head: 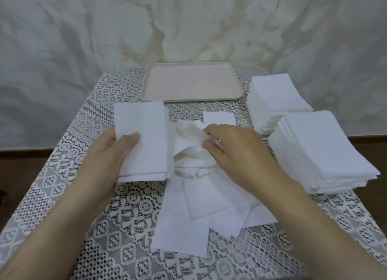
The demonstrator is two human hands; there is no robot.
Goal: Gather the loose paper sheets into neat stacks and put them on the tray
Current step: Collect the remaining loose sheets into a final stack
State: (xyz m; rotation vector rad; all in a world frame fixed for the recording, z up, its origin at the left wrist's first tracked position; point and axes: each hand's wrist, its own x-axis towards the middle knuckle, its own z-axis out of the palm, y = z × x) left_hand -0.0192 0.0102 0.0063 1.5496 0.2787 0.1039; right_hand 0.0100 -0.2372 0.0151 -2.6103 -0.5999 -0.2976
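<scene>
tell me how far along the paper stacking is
Done: a far stack and a near stack sit fairly squared up on the right. In hand: the left hand holds a small stack by its edge while the right hand pinches a crumpled sheet beside it. Left: loose sheets lie scattered in front, and the tray holds nothing yet.

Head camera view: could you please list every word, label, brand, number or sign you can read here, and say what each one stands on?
There is no text to read.
The loose sheets, the small stack, the near right stack and the far right stack are blank white.
The tray is plain, the lace tablecloth bears only a pattern, and the backdrop cloth is unmarked.
</scene>
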